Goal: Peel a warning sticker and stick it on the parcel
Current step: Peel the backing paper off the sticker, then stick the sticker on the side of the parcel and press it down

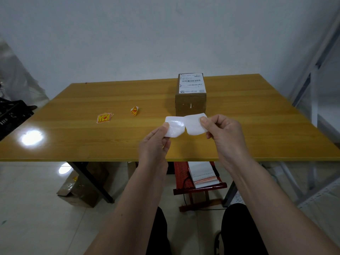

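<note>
One sticker sheet (184,126), white faces toward camera, split in two lobes, held above near table edge just in front of parcel; long axis left-right. Left hand (154,144) pinches left lobe; right hand (223,134) pinches right lobe. One cardboard parcel (191,103), shipping label on top, long axis running away from camera. One small stack of yellow-red warning stickers (104,117) flat, left; one curled sticker (134,110) between stack and parcel. One wooden table (73,140).

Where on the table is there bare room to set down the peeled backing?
The table is bare right of the parcel, and left of the sticker stack around the glare. It is tightest between the crumpled sticker and the parcel, where both hands work.
</note>
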